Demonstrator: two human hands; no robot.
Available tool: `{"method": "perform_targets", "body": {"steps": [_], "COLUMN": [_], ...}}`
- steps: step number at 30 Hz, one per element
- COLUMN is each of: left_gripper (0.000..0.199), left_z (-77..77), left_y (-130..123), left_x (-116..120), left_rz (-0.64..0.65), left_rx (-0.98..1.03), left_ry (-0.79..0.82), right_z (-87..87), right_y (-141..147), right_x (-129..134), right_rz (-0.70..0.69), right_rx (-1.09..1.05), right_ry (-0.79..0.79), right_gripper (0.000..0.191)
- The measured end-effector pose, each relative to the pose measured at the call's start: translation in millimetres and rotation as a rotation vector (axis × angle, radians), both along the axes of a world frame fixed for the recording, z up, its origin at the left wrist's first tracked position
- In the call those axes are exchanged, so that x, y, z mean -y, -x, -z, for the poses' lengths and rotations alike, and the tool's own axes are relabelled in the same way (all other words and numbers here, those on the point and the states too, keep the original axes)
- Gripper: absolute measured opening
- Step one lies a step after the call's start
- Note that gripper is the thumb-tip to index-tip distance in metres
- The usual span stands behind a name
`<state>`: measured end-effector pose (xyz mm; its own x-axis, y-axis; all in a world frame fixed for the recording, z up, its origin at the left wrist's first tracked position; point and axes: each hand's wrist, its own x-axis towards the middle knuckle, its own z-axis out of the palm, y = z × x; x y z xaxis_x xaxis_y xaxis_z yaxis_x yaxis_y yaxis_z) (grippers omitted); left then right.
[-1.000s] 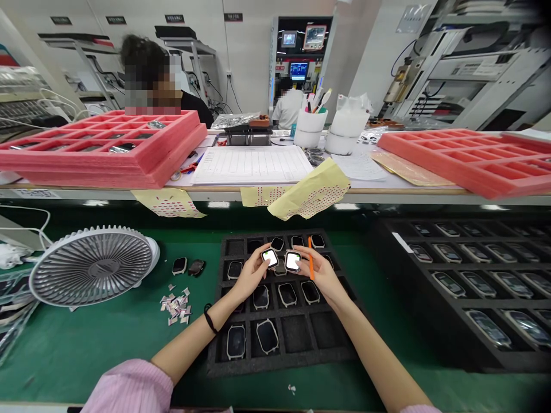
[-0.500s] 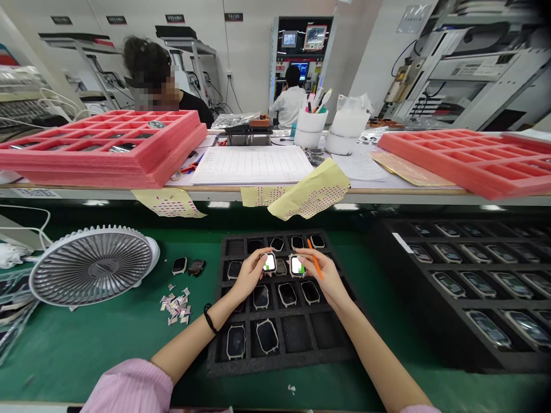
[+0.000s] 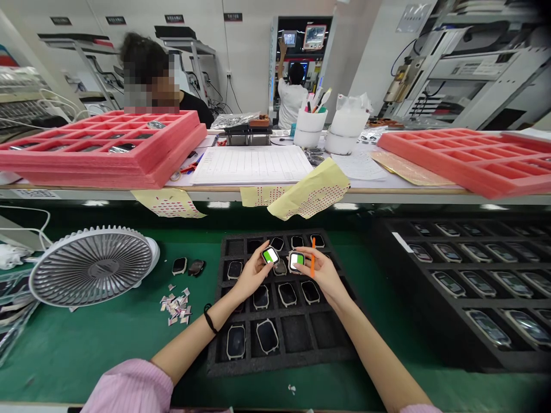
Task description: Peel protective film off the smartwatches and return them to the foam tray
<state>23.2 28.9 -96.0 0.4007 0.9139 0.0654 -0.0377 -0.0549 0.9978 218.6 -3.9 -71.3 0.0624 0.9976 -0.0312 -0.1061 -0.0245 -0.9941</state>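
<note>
My left hand [image 3: 255, 271] is closed around a lit smartwatch [image 3: 270, 256] whose screen is part white, part green. A second lit smartwatch [image 3: 296, 262] is pinched in my right hand [image 3: 322, 272], its screen split the same way. An orange stick-like tool [image 3: 313, 258] is also tucked between the right fingers. Both watches are held above a black foam tray [image 3: 284, 364], where several dark-screened watch cases lie in compartments, one [image 3: 260, 297] just below my left hand. Another watch body [image 3: 280, 267] shows between the two hands.
A white fan [image 3: 94, 265] stands at the left. Two small watch bodies [image 3: 179, 265] and a heap of small tabs [image 3: 176, 307] lie beside the tray. Another black tray [image 3: 430, 321] holds watches at the right. Pink foam trays [image 3: 146, 155] sit on the shelf; two people are beyond it.
Both watches have tilted slightly, and their screens show larger green areas. The orange tool has swung more upright in my right hand. The far person in white has raised an arm toward a monitor.
</note>
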Motion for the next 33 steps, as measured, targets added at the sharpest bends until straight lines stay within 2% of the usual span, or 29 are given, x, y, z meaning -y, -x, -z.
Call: {"method": "perform_targets", "body": {"steps": [5,12,16,22,28,33], "left_gripper": [0.062,0.042,0.038,0.036,0.034,0.037], "left_z": [-0.5,-9.7,-10.7,-6.7,-0.2,0.9], "left_y": [1,2,3,2,1,0], "left_x": [-1,1,2,1,-1,0], "left_rz": [-0.043,-0.09,-0.103,-0.068,-0.004,0.029], "left_rx": [-0.019,-0.057,-0.076,-0.078,-0.096,-0.101], "left_ry": [-0.03,0.01,0.026,0.044,-0.016,-0.064], "right_z": [0.2,-0.8,1.9,0.7,-1.4,5.8], "right_y": [0,-2,-2,-1,0,-1], "right_x": [0,1,0,-1,-3,-3], "right_rz": [-0.03,0.031,0.042,0.052,0.061,-0.026], "right_rx": [-0.034,0.028,-0.014,-0.032,0.01,-0.008], "right_ry": [0.024,0.04,0.054,0.1,0.06,0.04], "right_gripper": [0.05,0.034,0.035,0.037,0.036,0.04]}}
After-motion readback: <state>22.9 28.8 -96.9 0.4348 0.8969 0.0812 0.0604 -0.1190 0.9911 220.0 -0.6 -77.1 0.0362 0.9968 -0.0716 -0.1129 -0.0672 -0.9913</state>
